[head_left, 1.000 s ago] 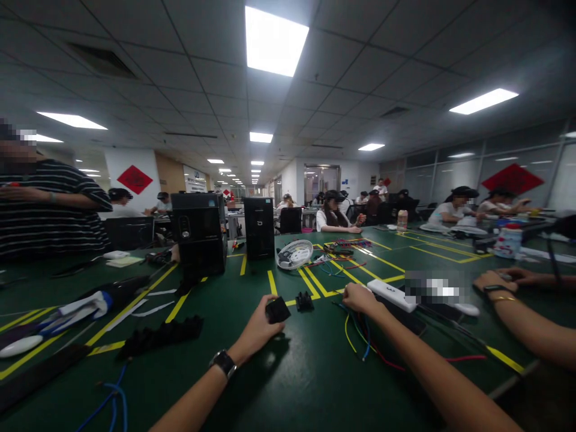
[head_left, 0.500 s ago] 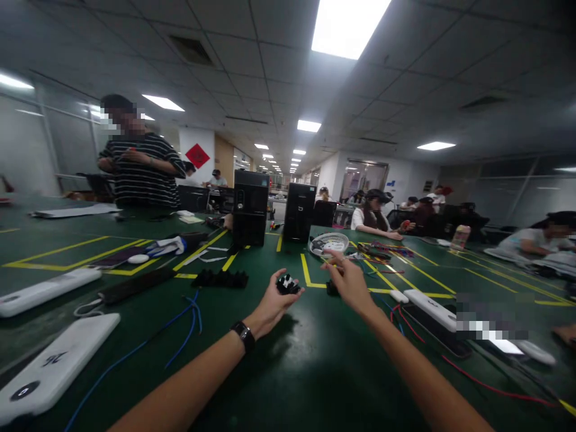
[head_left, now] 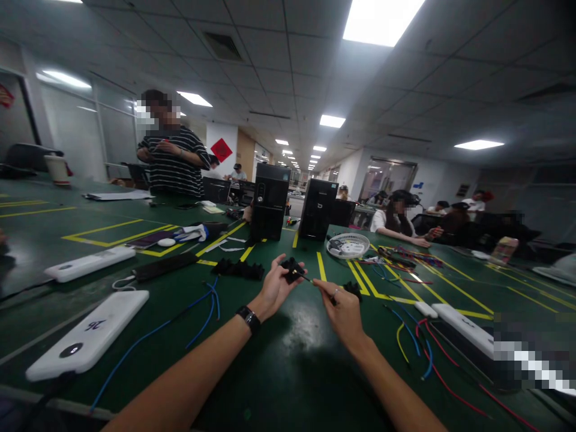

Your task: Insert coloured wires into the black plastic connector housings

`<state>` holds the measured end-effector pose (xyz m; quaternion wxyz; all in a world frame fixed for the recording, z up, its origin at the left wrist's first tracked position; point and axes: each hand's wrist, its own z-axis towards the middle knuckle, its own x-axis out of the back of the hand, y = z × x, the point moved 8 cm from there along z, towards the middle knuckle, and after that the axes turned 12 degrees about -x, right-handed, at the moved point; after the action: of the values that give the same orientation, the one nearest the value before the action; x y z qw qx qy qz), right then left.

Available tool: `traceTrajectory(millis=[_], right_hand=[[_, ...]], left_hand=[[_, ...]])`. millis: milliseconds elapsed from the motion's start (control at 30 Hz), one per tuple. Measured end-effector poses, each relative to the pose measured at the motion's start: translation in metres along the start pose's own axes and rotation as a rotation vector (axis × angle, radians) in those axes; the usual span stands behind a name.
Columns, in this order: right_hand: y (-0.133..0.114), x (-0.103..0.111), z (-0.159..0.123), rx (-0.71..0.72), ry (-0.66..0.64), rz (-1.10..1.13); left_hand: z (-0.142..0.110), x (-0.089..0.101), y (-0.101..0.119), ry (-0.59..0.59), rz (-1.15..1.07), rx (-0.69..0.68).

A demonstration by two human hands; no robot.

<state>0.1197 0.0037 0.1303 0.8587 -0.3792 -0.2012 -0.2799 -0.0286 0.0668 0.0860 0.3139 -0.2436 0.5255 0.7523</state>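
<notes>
Near the middle of the view, my left hand (head_left: pixel 271 294) is closed around a small black block-shaped part (head_left: pixel 293 267), held up over the table. My right hand (head_left: pixel 342 311) pinches a thin, short, wire-like piece (head_left: pixel 306 276); its far end, with a pale yellowish spot, meets the black part. Whether that end is inside the part or only against it, I cannot tell. Behind my left hand lies a row of similar black parts (head_left: pixel 237 269). Another black part (head_left: pixel 353 290) sits just beyond my right hand and is partly hidden by it.
Blue wires (head_left: pixel 168 324) lie left, red wires (head_left: pixel 454 363) right. White power banks (head_left: pixel 92 330) lie at both sides on the green table (head_left: pixel 288 384). A white basket (head_left: pixel 360 245) and two black computer towers (head_left: pixel 270 204) stand behind. Other people (head_left: pixel 175 156) are around.
My view has turned left. My right hand has come down and closer to my left hand, bringing the thin piece to the black part.
</notes>
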Motion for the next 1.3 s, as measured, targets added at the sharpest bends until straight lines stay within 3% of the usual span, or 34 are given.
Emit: traceTrajectory(millis=[333, 667, 933, 1300], right_hand=[[0.0, 0.007, -0.005, 0.103, 0.108, -0.08], [0.0, 0.003, -0.008, 0.12, 0.073, -0.1], [0.0, -0.005, -0.008, 0.123, -0.003, -0.135], [-0.012, -0.017, -0.013, 0.133, -0.107, -0.067]], left_hand=[[-0.004, -0.004, -0.002, 0.041, 0.04, 0.007], [-0.001, 0.006, -0.011, 0.013, 0.025, -0.019], [-0.003, 0.002, -0.008, 0.021, 0.048, -0.03], [-0.003, 0.007, 0.001, -0.016, 0.25, -0.13]])
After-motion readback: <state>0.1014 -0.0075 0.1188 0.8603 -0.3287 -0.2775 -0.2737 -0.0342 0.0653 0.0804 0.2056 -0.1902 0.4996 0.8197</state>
